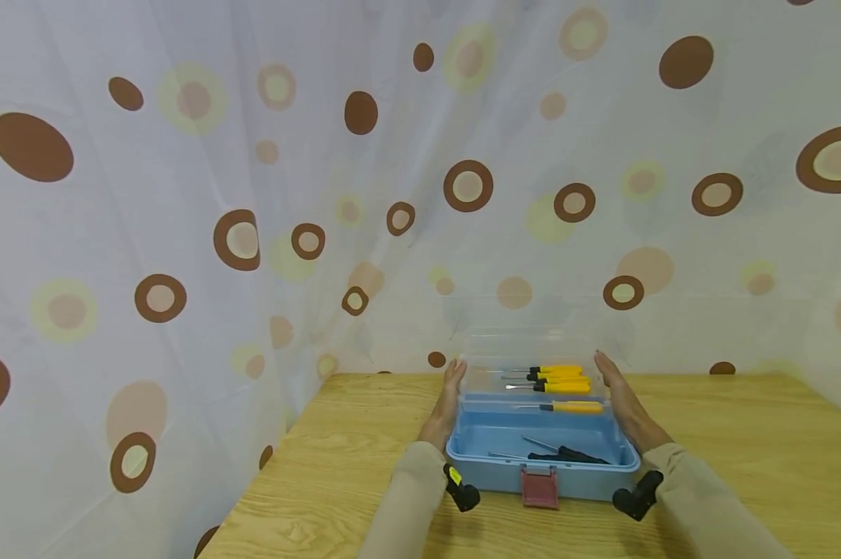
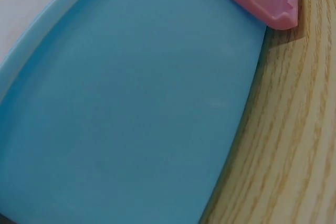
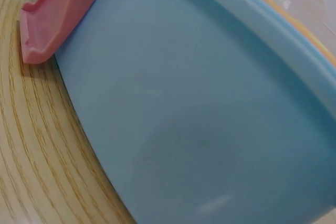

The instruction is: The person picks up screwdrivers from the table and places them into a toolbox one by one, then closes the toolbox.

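A light blue plastic toolbox point(image 1: 483, 475) with a pink latch point(image 1: 540, 487) hanging down at its front stands on the table. Its clear lid point(image 1: 514, 339) is raised at the back. Several screwdrivers with yellow handles point(image 1: 563, 387) lie in or against the clear part, and another yellow-handled screwdriver point(image 1: 578, 407) lies in front of them. Black-handled screwdrivers point(image 1: 574, 456) rest in the blue bottom. My left hand point(image 1: 448, 400) lies along the left side, fingers straight. Along the right side, my right hand point(image 1: 623, 400) is likewise extended. Neither wrist view shows fingers, only the box's front wall point(image 2: 136, 98) and latch.
The wooden table point(image 1: 755, 450) extends to both sides of the box. Behind it and to the left hangs a white curtain point(image 1: 406, 264) with brown and yellow dots. A black wrist device point(image 1: 638, 495) sits on each sleeve, close to the box's front corners.
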### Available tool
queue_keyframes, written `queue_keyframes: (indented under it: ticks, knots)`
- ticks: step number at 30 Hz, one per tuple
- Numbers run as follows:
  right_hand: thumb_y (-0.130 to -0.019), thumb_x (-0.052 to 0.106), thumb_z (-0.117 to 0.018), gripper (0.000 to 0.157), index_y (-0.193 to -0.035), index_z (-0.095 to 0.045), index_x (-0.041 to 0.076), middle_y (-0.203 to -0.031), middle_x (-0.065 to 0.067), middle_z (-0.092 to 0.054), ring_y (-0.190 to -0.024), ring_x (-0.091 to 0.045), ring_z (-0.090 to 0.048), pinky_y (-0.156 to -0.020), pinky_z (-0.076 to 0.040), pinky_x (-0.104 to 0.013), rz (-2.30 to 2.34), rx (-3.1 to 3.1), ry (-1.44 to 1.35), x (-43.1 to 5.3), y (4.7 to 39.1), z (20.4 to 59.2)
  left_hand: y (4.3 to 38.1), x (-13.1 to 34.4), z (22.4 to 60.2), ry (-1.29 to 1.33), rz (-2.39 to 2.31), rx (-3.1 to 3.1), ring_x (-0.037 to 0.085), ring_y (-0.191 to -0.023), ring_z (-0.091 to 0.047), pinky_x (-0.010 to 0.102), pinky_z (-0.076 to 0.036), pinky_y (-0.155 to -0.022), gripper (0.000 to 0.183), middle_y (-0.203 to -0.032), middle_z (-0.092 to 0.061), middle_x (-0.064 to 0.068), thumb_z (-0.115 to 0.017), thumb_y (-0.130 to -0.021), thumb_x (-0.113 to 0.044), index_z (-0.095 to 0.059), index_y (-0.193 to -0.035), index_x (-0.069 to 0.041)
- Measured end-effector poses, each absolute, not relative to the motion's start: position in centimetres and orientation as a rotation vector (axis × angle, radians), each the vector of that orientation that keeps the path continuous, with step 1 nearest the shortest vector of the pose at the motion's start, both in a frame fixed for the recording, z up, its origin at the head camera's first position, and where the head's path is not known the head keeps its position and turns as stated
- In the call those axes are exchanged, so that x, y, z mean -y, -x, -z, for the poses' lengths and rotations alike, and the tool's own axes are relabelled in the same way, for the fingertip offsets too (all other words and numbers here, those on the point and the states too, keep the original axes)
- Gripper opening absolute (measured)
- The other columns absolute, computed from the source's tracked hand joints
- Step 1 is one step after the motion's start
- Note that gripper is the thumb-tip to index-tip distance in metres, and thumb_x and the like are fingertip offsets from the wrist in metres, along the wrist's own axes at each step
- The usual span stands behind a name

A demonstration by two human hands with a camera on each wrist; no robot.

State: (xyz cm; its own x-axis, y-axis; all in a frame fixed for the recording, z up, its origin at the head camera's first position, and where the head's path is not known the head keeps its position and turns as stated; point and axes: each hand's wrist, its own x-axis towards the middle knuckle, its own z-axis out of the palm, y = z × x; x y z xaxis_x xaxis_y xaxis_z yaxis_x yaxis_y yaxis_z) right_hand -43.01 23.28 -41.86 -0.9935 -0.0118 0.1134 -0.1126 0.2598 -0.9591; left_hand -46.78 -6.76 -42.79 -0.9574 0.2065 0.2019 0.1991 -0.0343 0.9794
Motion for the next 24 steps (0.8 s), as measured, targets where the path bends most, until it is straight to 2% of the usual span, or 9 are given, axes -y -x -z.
queue_keyframes:
  ticks: [18,24]
  knots:
    - [-0.108,0.057,-0.013,0.076,-0.164,0.015,0.013,-0.168,-0.020,0.018,-0.151,-0.051,0.008,-0.112,0.004,-0.074,-1.875,2.365,-0.120,-23.30,42.56,41.71,46.61,6.52,42.66,-0.477,-2.256,-2.180,0.051,-0.151,-0.006,0.067,-0.005,-0.117,0.080,-0.169,0.000,0.024,-0.040,-0.108,-0.045,-0.005,-0.164,-0.001]
    - [-0.109,0.056,-0.017,0.076,-0.165,0.012,0.013,-0.169,-0.020,0.016,-0.151,-0.052,0.004,-0.111,0.005,-0.075,-1.884,2.328,-0.125,-23.40,42.84,41.92,46.39,6.54,42.62,-0.453,-2.244,-2.265,0.048,-0.152,-0.010,0.066,-0.008,-0.117,0.083,-0.169,-0.004,0.024,-0.043,-0.107,-0.050,-0.007,-0.165,-0.003]
